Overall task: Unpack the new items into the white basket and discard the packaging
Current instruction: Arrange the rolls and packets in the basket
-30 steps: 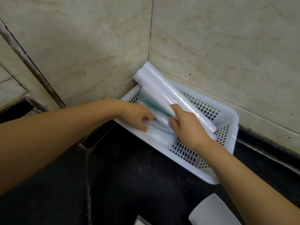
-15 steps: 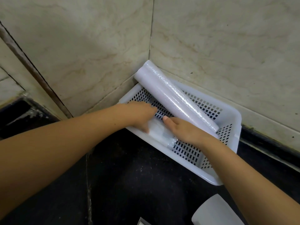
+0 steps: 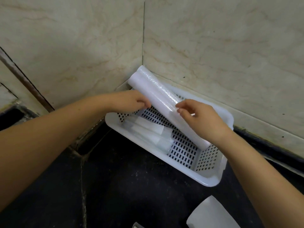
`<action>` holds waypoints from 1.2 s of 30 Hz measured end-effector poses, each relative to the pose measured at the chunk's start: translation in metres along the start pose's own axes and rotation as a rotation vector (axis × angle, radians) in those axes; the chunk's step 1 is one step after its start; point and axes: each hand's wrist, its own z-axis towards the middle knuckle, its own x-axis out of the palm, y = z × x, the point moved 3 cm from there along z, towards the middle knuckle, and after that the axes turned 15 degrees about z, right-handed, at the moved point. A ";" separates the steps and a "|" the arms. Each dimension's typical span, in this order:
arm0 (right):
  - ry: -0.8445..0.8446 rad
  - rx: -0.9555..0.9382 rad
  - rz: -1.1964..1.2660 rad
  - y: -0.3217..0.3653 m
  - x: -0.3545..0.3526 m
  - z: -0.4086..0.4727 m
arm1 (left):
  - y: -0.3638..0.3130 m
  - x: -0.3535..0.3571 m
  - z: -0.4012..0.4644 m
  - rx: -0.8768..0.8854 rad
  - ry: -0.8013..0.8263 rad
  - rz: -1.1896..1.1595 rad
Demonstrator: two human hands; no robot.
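The white basket (image 3: 212,180) stands on a black counter, pushed into the corner of two tiled walls. A long white roll in shiny clear film (image 3: 158,94) leans diagonally across it, its top end poking out above the basket's far corner. My left hand (image 3: 131,101) curls against the roll's left side. My right hand (image 3: 200,119) rests over the roll's lower half, thumb and fingertips on the film. Flat white packets in clear wrap (image 3: 148,130) lie on the basket's perforated floor along its near wall.
A curved white sheet (image 3: 212,214) lies on the black counter (image 3: 131,186) at the bottom right. A small grey corner of something (image 3: 138,225) shows at the bottom edge. A dark recess (image 3: 9,116) sits at the far left.
Both hands have let go of the flat packets, which now lie on the basket floor, and have moved up onto the long roll.
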 end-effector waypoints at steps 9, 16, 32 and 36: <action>-0.042 0.049 -0.347 -0.023 0.037 0.006 | -0.022 0.003 0.001 -0.125 -0.534 -0.114; -0.228 0.030 -0.003 -0.005 -0.021 0.010 | -0.051 0.031 0.027 0.183 -0.553 0.508; 0.060 0.104 0.063 -0.045 0.010 0.040 | -0.053 0.069 -0.010 0.099 -0.318 0.667; 0.079 0.089 0.095 -0.049 0.012 0.034 | -0.054 0.070 -0.007 0.084 -0.252 0.613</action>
